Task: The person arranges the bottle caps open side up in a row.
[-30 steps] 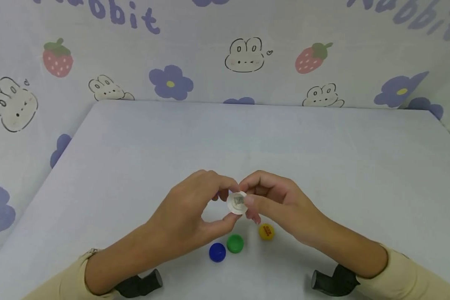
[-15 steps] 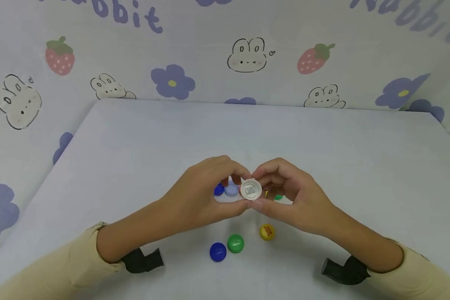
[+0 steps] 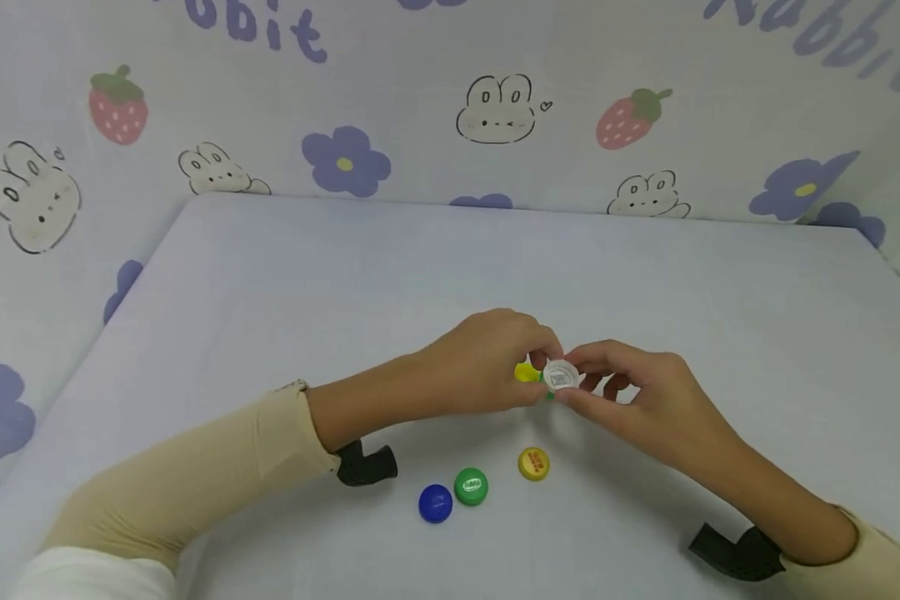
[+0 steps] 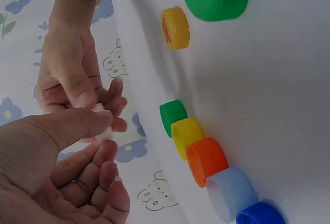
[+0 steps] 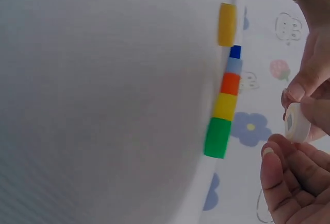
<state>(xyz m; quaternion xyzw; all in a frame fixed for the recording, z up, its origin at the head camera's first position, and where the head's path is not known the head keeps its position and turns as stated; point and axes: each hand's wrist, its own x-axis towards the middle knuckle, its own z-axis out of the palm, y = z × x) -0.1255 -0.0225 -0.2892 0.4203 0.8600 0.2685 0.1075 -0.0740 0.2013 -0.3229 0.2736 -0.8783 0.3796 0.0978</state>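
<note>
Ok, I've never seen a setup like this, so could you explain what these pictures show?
There's no robot: these are a person's own bare hands, the left hand and the right hand. The wide view is taken from the person's head, looking forward and down. The two smaller pictures come from the wrists, one each, so the scene looks tipped sideways there.

The fingers of both hands pinch a white cap, its hollow side showing. On the pale tabletop, nearer the person, lie a blue cap, a green cap and a golden cap.

Farther off, the left wrist view shows a row: green, yellow, orange, light blue and dark blue.
</note>
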